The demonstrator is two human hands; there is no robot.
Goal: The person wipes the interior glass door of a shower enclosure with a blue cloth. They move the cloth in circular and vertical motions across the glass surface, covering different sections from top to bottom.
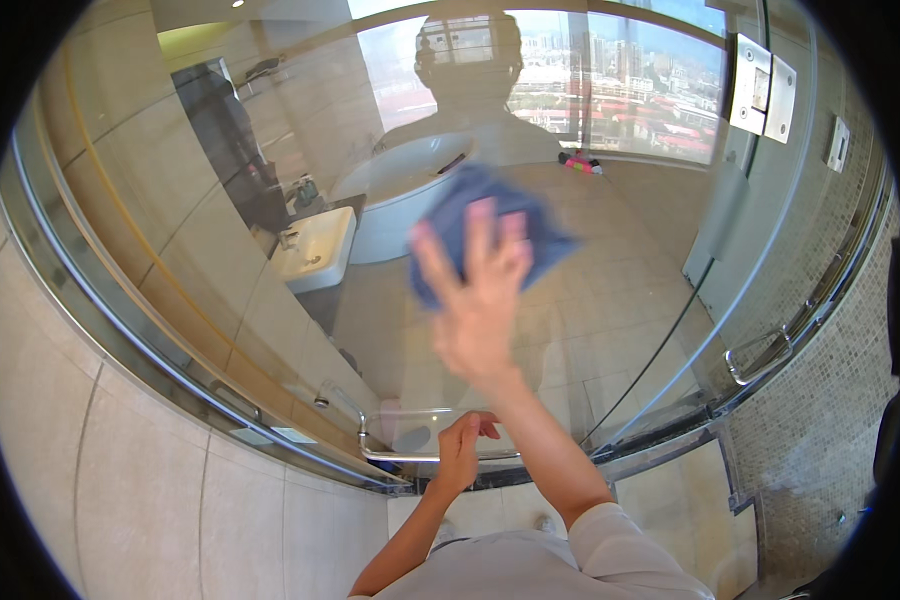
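Observation:
My right hand point(480, 292) presses a folded blue cloth point(544, 221) against the upright glass panel point(607, 315) with its fingers spread; hand and cloth are blurred. Lower down, my left hand point(463, 450) is at the horizontal metal bar handle point(397, 455) on the glass. Its fingers curl around or just over the bar; whether they grip it firmly is hard to see. Through the glass, a white washbasin point(316, 247) and an oval bathtub point(390, 225) show behind the cloth.
A metal glass hinge point(763, 88) sits at the upper right, and a small metal handle point(759, 356) below it. Beige wall tiles point(142, 465) rise on the left, mosaic tiles point(810, 420) on the right. Beyond the glass, a pink bottle point(581, 163) lies near the window.

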